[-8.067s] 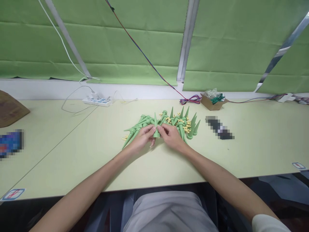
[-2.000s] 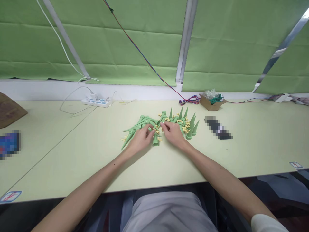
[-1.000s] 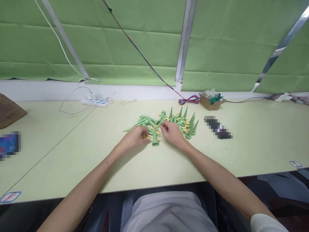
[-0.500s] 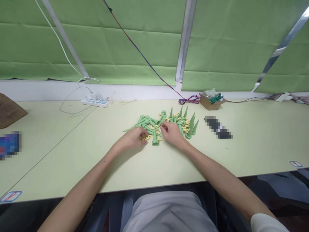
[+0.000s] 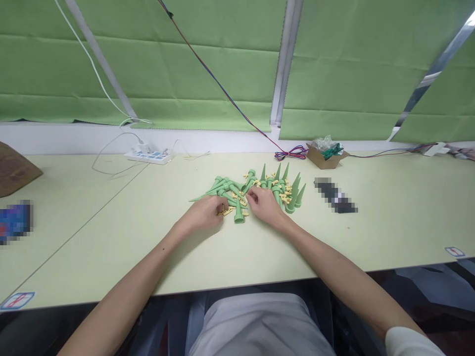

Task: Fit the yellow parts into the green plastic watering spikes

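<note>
A heap of green plastic plant-watering spikes [image 5: 239, 213] with small yellow valves [image 5: 246, 214] lies on the table before me. At its near left, my left hand [image 5: 208, 211] is curled with thumb and fingers drawn in around a yellow valve [image 5: 224, 211], which they partly cover. My right hand [image 5: 263, 202] is in the middle of the heap, thumb and forefinger pinched together; whatever sits between the tips is too small to make out. Several spikes [image 5: 293, 195] stand point-up at the right of the heap, with more yellow valves among them.
Behind the heap at right stands a small cardboard box [image 5: 322, 159] with clear and green plastic, beside coiled red-blue wire [image 5: 291, 153]. A power strip [image 5: 148, 156] lies back left. A blurred dark object [image 5: 336, 196] lies right, a blue one [image 5: 15, 221] far left.
My left thumb has drawn in toward the fingers, closing the gap at the yellow valves. My right hand has stayed almost still. The heap looks the same.
</note>
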Motion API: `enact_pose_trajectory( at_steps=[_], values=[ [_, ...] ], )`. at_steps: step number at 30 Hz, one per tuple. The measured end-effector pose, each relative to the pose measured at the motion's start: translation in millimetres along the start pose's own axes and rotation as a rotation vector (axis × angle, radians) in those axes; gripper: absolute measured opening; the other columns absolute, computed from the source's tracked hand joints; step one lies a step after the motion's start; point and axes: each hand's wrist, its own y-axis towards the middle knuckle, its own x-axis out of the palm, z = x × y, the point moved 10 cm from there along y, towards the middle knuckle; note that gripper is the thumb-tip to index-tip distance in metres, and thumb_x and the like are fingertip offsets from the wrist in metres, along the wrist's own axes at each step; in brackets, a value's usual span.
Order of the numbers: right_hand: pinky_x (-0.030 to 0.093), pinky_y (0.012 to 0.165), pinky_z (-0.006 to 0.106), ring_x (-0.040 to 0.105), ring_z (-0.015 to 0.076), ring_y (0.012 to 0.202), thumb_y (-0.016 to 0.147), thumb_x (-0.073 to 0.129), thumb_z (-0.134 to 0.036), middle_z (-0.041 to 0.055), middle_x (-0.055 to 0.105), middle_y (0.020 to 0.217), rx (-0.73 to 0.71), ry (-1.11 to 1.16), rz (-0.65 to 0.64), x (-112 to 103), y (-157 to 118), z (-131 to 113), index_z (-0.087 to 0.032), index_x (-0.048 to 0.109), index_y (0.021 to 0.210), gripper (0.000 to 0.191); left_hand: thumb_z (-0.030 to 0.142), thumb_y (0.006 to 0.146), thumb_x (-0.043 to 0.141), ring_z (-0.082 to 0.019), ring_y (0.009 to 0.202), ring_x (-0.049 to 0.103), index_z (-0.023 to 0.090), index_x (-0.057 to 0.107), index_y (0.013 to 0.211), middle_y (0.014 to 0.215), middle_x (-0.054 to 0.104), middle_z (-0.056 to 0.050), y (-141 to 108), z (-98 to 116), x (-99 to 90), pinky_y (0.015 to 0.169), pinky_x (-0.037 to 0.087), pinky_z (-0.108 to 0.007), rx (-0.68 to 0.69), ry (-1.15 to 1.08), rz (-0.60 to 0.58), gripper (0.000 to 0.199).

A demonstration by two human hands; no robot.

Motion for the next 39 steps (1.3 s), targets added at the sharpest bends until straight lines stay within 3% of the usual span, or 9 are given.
enact_pose_trajectory(
  at_steps=[9,13,18,22,30,39],
  values=[
    [0.038,0.067,0.028,0.054,0.0163,0.065,0.094,0.053,-0.016,0.0011,0.064,0.071,0.003,0.009,-0.003,-0.9,-0.6,-1.6,-0.020,0.060,0.078,0.018,0.016,0.067,0.058,-0.025,0.071,0.064,0.024,0.069,0.082,0.081,0.073,-0.005,1.6,-2.1,-3.6,0.061,0.040,-0.031,0.011,-0.051,0.035,0.021],
    [0.038,0.066,0.028,0.054,0.0161,0.064,0.095,0.052,-0.016,0.0010,0.064,0.071,0.004,0.022,0.003,-1.9,-0.5,-1.6,-0.020,0.061,0.079,0.018,0.020,0.075,0.057,-0.021,0.069,0.063,0.022,0.070,0.091,0.086,0.073,-0.005,3.2,-3.5,-12.0,0.062,0.042,-0.030,0.000,-0.086,0.101,0.021],
    [0.039,0.066,0.028,0.054,0.0161,0.064,0.096,0.053,-0.019,0.0010,0.064,0.070,-0.005,0.048,0.031,-4.7,-0.7,-3.9,-0.020,0.062,0.080,0.019,0.035,0.086,0.056,-0.015,0.063,0.060,0.017,0.070,0.114,0.095,0.072,-0.006,4.8,2.3,-19.0,0.061,0.048,-0.028,0.008,-0.331,0.217,0.035],
    [0.041,0.065,0.027,0.055,0.0149,0.062,0.095,0.054,-0.021,-0.0001,0.064,0.069,-0.050,0.111,0.014,-3.0,-1.9,-13.2,-0.020,0.062,0.081,0.016,0.042,0.089,0.058,-0.015,0.064,0.059,0.017,0.071,0.109,0.105,0.073,-0.010,5.2,10.2,-12.7,0.057,0.049,-0.028,0.026,-0.529,0.209,0.035],
    [0.046,0.068,0.027,0.059,0.0151,0.064,0.094,0.059,-0.025,0.0000,0.066,0.072,-0.126,0.200,-0.055,4.2,-5.3,-26.2,-0.020,0.062,0.090,0.007,0.044,0.083,0.072,-0.012,0.052,0.052,0.019,0.064,0.091,0.069,0.062,-0.001,5.0,4.7,-2.0,0.048,0.039,-0.026,-0.056,-0.843,0.157,0.027],
    [0.049,0.074,0.029,0.064,0.0163,0.076,0.097,0.061,-0.030,0.0026,0.069,0.084,-0.183,0.277,-0.087,4.2,-8.9,-35.7,-0.019,0.062,0.098,0.011,0.050,0.079,0.078,-0.013,0.052,0.052,0.018,0.066,0.078,0.059,0.059,-0.001,5.3,4.1,0.6,0.048,0.039,-0.026,-0.070,-0.916,0.173,0.034]
  ],
)
